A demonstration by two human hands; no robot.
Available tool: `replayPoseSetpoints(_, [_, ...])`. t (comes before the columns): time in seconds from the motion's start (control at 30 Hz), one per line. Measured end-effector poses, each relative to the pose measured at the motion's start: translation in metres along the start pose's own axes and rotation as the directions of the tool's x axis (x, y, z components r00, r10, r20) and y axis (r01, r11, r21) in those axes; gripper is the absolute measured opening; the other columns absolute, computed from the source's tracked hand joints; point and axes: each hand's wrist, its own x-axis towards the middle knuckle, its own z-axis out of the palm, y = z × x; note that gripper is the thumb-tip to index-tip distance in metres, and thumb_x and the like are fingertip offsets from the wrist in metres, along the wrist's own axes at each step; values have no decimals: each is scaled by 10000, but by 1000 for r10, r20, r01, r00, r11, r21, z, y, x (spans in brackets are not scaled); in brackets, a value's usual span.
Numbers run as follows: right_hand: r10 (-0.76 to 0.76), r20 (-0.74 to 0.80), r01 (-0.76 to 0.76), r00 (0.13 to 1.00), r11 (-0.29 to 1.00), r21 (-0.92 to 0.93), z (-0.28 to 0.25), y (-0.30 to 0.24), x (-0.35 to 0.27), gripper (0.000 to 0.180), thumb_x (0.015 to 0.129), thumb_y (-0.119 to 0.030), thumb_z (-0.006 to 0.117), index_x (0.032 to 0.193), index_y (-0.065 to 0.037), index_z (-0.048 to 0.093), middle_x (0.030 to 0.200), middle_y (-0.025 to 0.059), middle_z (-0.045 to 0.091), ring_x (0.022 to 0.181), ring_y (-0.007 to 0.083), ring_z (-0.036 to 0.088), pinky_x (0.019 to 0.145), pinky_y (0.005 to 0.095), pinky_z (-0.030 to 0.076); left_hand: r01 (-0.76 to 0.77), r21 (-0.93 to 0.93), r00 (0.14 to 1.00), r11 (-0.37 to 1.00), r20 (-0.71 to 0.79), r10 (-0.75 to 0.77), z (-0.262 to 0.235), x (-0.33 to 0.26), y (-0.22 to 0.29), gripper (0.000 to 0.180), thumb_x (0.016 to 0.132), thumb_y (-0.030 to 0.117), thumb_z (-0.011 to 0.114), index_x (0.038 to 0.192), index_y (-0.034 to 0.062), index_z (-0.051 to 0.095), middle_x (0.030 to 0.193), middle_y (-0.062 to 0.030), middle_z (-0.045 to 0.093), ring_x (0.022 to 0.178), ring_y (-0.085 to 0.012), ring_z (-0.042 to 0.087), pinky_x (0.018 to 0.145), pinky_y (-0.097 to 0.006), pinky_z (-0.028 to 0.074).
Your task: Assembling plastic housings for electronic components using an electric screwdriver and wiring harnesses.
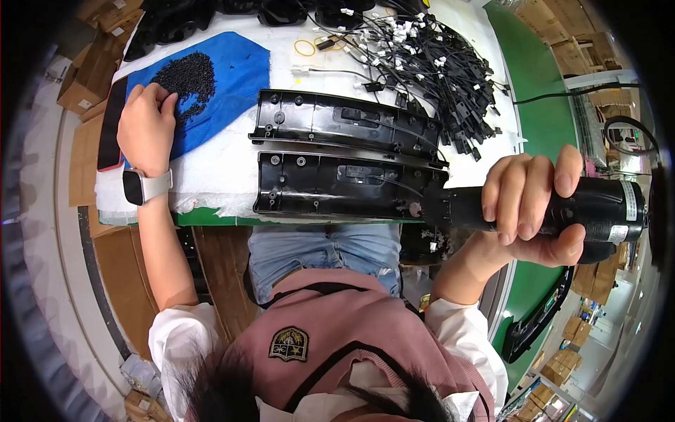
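The right hand grips a round black tool over a long, hollow black plastic shell by the white table's edge. Across open room, the left hand curls at tiny black bits on blue cloth; I can't tell if pinching.

I see a black cylindrical power tool gripped in the right hand, two long black plastic shells lying hollow-side up between the hands, small black screws heaped at the left hand.
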Motion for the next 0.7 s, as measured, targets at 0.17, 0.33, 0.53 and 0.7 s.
replayPoseSetpoints(0.17, [-2,0,2,1000,1000,15,6,5,0,458,833,-323,724,1101,-74,449,636,6,548,462,138,519,512,293,443,-30,-96,989,995,-148,16,-3,-3,-2,183,876,224,680,894,43,706,805,-107,616,661,-323,608,592,-380,481])
replayPoseSetpoints(0.33, [0,-25,0,1000,1000,-3,10,7,2,468,840,-329,716,1118,-72,442,645,9,541,485,141,521,533,299,442,-29,-135,983,990,-185,3,-1,-1,4,159,883,191,668,887,37,705,804,-102,626,657,-314,614,598,-367,488])
replayPoseSetpoints(0.53, [-62,-77,60,995,998,-31,20,12,12,462,860,-349,691,1139,-67,454,670,-4,551,500,124,542,570,297,453,-36,-401,986,915,-163,-32,-12,-12,31,138,887,144,670,882,7,689,786,-78,638,616,-182,598,575,-307,468])
replayPoseSetpoints(0.7, [-215,-258,244,942,966,87,39,17,21,369,834,-289,705,1038,-54,506,631,-9,554,465,111,544,529,285,421,258,-941,930,219,303,206,-48,-64,111,68,879,67,677,873,0,686,807,-27,647,670,-84,561,605,-223,460])
